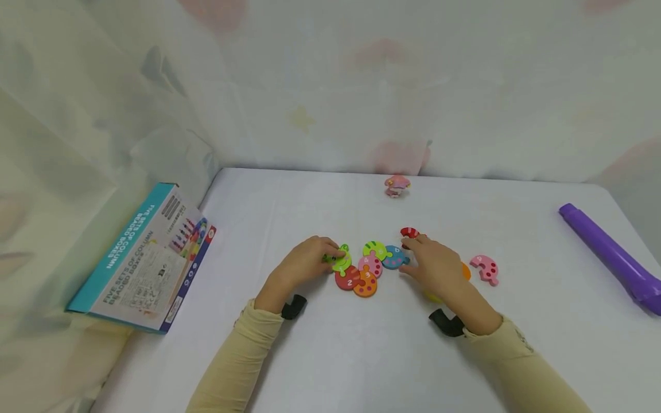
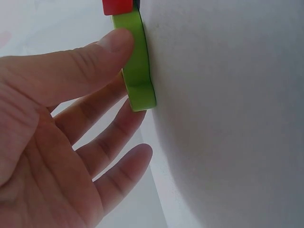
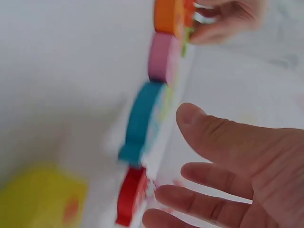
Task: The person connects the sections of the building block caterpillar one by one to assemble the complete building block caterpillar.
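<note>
My left hand (image 1: 306, 261) pinches a green puzzle piece (image 1: 342, 263) with a face on it, thumb on one side and fingers on the other; its edge (image 2: 135, 61) shows closely in the left wrist view. From it a curved row runs right: a red piece (image 1: 347, 279) marked 2, an orange one (image 1: 365, 285) marked 3, a pink one (image 1: 369, 266), a striped green one (image 1: 376, 250) and a blue one (image 1: 395, 258). My right hand (image 1: 436, 265) hovers with loosely spread fingers beside the blue piece and a separate red striped piece (image 1: 409, 232). Nothing shows between its fingers.
A pink piece (image 1: 485, 269) marked 9 lies right of my right hand. Orange (image 1: 466, 271) and yellow (image 3: 42, 202) pieces are partly hidden beneath that arm. A small pink figurine (image 1: 397, 186) stands behind, a box (image 1: 150, 258) at left, a purple tube (image 1: 609, 258) at right.
</note>
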